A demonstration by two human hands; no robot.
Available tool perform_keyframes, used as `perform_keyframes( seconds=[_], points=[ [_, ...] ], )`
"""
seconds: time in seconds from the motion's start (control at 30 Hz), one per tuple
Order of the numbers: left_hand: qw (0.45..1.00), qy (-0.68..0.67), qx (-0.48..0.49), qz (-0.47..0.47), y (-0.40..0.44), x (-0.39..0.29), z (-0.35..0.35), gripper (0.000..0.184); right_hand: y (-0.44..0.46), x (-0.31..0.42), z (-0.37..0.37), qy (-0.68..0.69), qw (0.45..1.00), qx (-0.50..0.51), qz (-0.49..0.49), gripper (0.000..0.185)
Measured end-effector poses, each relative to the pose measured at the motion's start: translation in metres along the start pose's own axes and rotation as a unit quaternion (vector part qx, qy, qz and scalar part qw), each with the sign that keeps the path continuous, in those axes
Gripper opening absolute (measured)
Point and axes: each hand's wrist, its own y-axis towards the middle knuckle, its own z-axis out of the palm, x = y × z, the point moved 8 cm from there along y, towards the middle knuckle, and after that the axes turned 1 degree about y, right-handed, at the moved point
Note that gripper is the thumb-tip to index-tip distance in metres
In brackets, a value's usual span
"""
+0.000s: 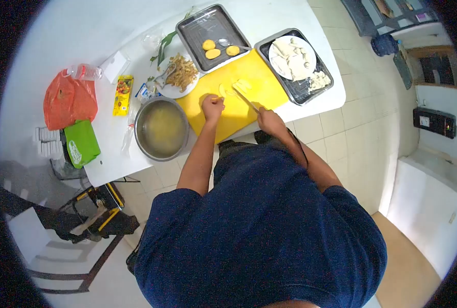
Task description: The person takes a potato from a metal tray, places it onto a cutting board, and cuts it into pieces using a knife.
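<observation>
A yellow cutting board (pixel 269 92) lies on the white table, with pale yellow slices (pixel 242 84) near its middle. My right hand (pixel 271 122) is wrapped round the handle of a knife (pixel 247 98), whose blade points up and left to the slices. To the left, my left hand (pixel 213 107) is held over the board with its fingers curled together; what they hold, if anything, is too small to name. Beyond the board, a dark tray (pixel 208 31) bears several yellow pieces (pixel 213 53) and a spoon (pixel 224 42).
Left of the board stands a metal pot (pixel 140 145) of yellowish liquid. Behind it is a plate of peelings (pixel 182 73). A second tray (pixel 325 66) at right bears a white plate (pixel 276 62) of pale food. Red (pixel 69 102) and green (pixel 82 143) bags lie far left.
</observation>
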Motion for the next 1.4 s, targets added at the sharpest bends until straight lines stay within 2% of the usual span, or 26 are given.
perform_keyframes(
  seconds=[0.03,0.07,0.17,0.27,0.37,0.4,0.5,0.6,0.7,0.73,0.83,1.03,1.13,1.4],
  points=[
    [0.999,0.007,-0.026,0.047,-0.004,-0.008,-0.006,0.029,0.002,0.007,0.002,-0.006,1.0,0.007,0.004,0.025],
    [0.98,0.106,-0.039,0.165,-0.003,-0.024,-0.008,0.043,0.006,0.015,0.003,-0.012,1.0,0.012,0.008,0.025],
    [0.938,0.188,-0.02,0.29,-0.001,-0.068,0.0,0.047,0.014,0.027,0.003,-0.019,1.0,0.022,0.007,0.027],
    [0.918,0.291,0.078,0.257,0.019,-0.072,0.017,0.042,0.016,0.03,0.007,-0.034,0.999,0.032,0.025,0.028],
    [0.909,0.333,0.161,0.193,0.037,-0.061,0.023,0.034,0.01,0.03,0.01,-0.044,0.996,0.054,0.051,0.028],
    [0.903,0.34,0.165,0.205,0.041,-0.057,0.021,0.032,0.007,0.03,0.014,-0.045,0.995,0.064,0.059,0.028],
    [0.914,0.327,0.174,0.165,0.041,-0.037,0.011,0.03,-0.002,0.025,0.03,-0.064,0.993,0.086,0.049,0.028],
    [0.944,0.244,0.166,0.147,0.014,-0.032,-0.006,0.024,-0.006,0.015,0.027,-0.064,0.994,0.053,0.069,0.026],
    [0.996,-0.029,0.047,0.074,-0.013,-0.005,-0.021,0.015,0.0,0.016,0.017,-0.079,0.995,0.03,0.046,0.024],
    [0.97,0.08,-0.009,0.23,-0.019,-0.015,-0.026,0.014,0.0,0.018,0.017,-0.041,0.998,0.033,0.024,0.026],
    [0.996,0.02,-0.067,0.058,-0.024,0.026,-0.027,0.021,0.007,0.033,0.027,-0.083,0.993,0.079,0.011,0.025],
    [0.987,0.105,-0.114,0.044,-0.03,0.007,-0.031,0.009,0.001,0.063,0.025,-0.125,0.986,0.101,-0.054,0.022],
    [0.997,-0.01,-0.063,-0.053,-0.026,0.021,-0.023,0.007,0.001,0.068,0.024,-0.123,0.987,0.07,-0.078,0.022],
    [0.995,-0.025,-0.07,-0.074,-0.017,0.044,-0.018,0.007,0.003,0.069,0.031,-0.151,0.983,0.086,-0.058,0.023]
  ],
)
